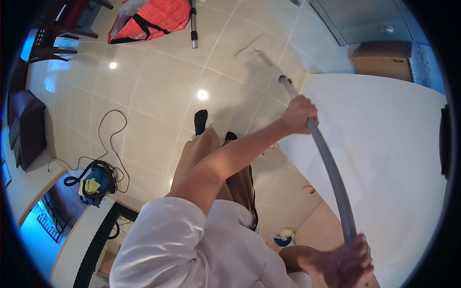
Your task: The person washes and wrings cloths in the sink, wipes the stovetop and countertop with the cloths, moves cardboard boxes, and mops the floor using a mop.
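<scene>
A long grey pole runs from the lower right up towards the tiled floor, looking curved in this wide view. My left hand is closed around its upper part, past a black collar. Lower down, my right hand grips the near end and is slightly blurred. The pole's far tip is faint and blurred above the floor, close to a thin dark curved line; its shape cannot be made out.
A white surface lies right of the pole. Red bag and a short pole rest on the floor. At left are a vacuum cleaner with its cord, a dark cushion and chairs. A brown box sits upper right.
</scene>
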### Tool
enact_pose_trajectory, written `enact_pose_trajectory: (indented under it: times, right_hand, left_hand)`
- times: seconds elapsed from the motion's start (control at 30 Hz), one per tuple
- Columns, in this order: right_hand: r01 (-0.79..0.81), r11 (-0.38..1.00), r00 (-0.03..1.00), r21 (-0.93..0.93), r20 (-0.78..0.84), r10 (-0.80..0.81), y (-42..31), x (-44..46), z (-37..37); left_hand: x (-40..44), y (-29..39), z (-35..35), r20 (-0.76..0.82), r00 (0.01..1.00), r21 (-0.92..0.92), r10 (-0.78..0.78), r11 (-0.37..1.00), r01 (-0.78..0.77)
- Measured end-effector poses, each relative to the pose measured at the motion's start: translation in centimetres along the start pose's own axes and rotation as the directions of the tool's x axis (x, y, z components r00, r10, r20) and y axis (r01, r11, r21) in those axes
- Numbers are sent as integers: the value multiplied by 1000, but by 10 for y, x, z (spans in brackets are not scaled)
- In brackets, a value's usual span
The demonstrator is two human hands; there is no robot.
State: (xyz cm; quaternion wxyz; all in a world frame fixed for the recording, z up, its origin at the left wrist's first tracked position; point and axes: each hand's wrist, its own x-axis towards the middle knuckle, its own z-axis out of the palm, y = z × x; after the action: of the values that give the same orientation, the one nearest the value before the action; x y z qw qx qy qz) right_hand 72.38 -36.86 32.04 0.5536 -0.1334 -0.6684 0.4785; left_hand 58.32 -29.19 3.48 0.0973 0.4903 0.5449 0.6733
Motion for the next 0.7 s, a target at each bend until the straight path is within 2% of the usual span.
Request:
enact_pose_trajectory:
  times: [0.03, 0.1, 0.2, 0.23, 0.3, 0.33, 0.4, 0.43, 0.53, 0.57, 0.63, 0.67, 0.7]
  right_hand:
    - [-23, 995, 998, 94, 55, 18, 18, -9, -7]
    - [-37, 994, 995, -105, 86, 46, 61, -23, -6]
    - [-105, 987, 989, -119, 93, 117, 79, -27, -19]
    - [-88, 993, 987, -74, 126, 97, 68, -25, -36]
    - [-97, 991, 989, -94, -118, 86, 21, -22, -54]
    - [-138, 989, 987, 58, 92, 133, -2, -9, -69]
    - [-194, 977, 980, 84, 51, 191, -50, 2, -85]
    - [-182, 978, 976, 104, 136, 168, -62, 9, -86]
    - [-162, 971, 922, 178, 378, 85, -79, 23, -86]
    - [-138, 976, 942, 170, 328, 76, -79, 25, -84]
    - [-89, 987, 968, 134, 246, 54, -73, 24, -73]
    - [-28, 994, 982, 107, 188, 8, -69, 23, -67]
    - [-38, 993, 978, 111, 210, 14, -73, 10, -68]
  left_hand:
    - [9, -16, 10, -10, 1000, -22, 10, 1000, -10]
    - [24, -59, 22, 33, 999, 25, 10, 1000, -11]
    - [22, -69, 37, 97, 995, 57, 9, 998, -14]
    - [17, -65, 41, 122, 993, 49, 10, 999, -16]
    - [-4, -19, 52, 19, 1000, 64, -7, 998, 5]
    - [-19, 7, 57, 58, 995, 88, -81, 993, 75]
    - [-47, 63, 56, 33, 986, 36, -166, 986, 164]
    - [-56, 88, 46, 72, 985, -12, -155, 988, 157]
    - [-80, 106, 41, 78, 996, 88, -42, 995, 35]
    - [-71, 102, 37, 83, 996, 87, -43, 996, 36]
    - [-49, 84, 32, 138, 981, 11, 140, 990, -143]
    - [-45, 77, 29, 138, 979, -2, 151, 988, -153]
    - [-45, 70, 21, 138, 973, -20, 184, 983, -183]
